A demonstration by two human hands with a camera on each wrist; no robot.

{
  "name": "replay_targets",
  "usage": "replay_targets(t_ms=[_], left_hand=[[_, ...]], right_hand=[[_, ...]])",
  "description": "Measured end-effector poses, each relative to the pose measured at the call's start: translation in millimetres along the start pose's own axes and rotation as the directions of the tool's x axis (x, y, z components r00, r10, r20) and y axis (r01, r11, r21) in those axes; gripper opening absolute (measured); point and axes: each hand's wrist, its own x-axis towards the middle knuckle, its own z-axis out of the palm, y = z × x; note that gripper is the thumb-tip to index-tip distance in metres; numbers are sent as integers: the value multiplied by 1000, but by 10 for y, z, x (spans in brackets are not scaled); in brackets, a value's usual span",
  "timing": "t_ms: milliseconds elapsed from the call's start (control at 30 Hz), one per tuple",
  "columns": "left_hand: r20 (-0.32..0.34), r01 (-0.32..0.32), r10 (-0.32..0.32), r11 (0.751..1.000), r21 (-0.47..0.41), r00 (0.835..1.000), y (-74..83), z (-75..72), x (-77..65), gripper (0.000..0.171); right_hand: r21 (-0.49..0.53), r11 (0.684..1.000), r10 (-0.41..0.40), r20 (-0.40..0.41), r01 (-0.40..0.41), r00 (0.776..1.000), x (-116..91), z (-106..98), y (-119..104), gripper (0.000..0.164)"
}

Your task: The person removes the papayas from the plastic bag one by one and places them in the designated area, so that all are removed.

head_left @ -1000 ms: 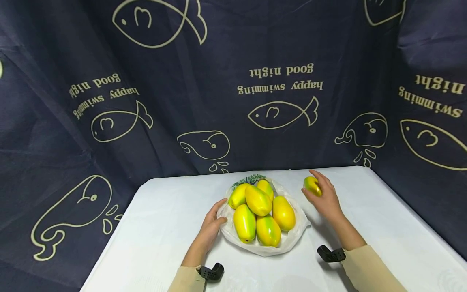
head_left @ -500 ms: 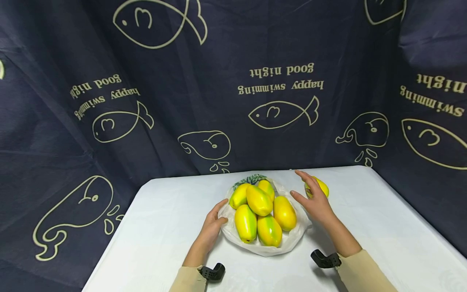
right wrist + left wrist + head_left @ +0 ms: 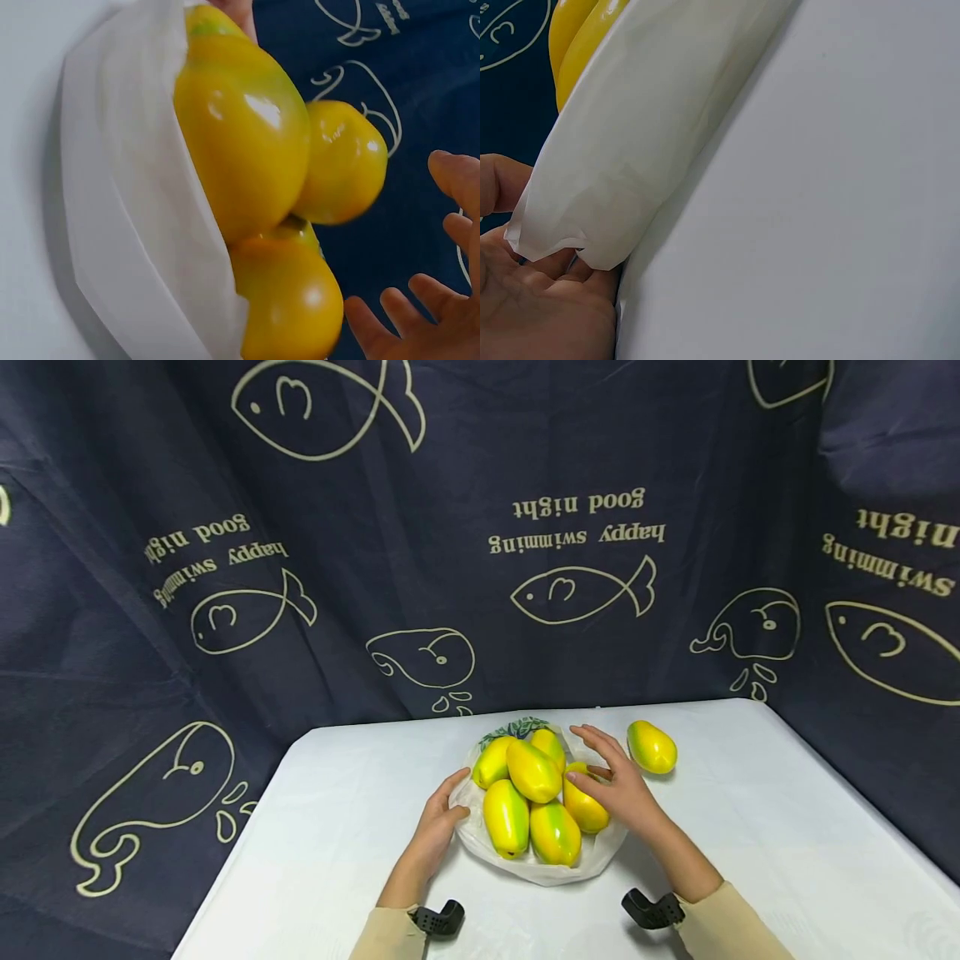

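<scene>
Fruits (image 3: 533, 772), six of them, smooth, glossy and egg-shaped, yellow washed with green, sit heaped in a thin white bag (image 3: 547, 877), its crinkly rim flared out like a bowl, a green leaf print (image 3: 521, 727) at the far edge. And look right: a seventh, the lone fruit (image 3: 652, 747), lies on the white table (image 3: 360, 777), outside the bag, nobody holding it! Half a second ago the right hand (image 3: 622, 787) was in front of it; now that hand has swung left, over the bag's right-hand fruit, fingers spread, grip released; whether a fingertip touches, I can't tell. Over on the left, the left hand (image 3: 435, 817) matches its earlier spot, against the bag's side; plastic hides its fingertips, so I can't tell whether it pinches.
</scene>
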Motion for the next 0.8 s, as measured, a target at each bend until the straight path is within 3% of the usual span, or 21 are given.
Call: replay_targets(t_ms=[233, 467, 800], left_hand=[[5, -3, 3, 1000, -8, 1000, -13, 1, 0, 71], [12, -10, 10, 1000, -16, 1000, -16, -2, 18, 71], [10, -16, 16, 1000, -10, 1000, -22, -7, 16, 71]], right_hand=[[63, 998, -19, 47, 16, 999, -14, 133, -43, 67], [58, 998, -12, 74, 8, 997, 17, 229, -54, 72], [-79, 997, 20, 142, -9, 990, 49, 315, -89, 72]])
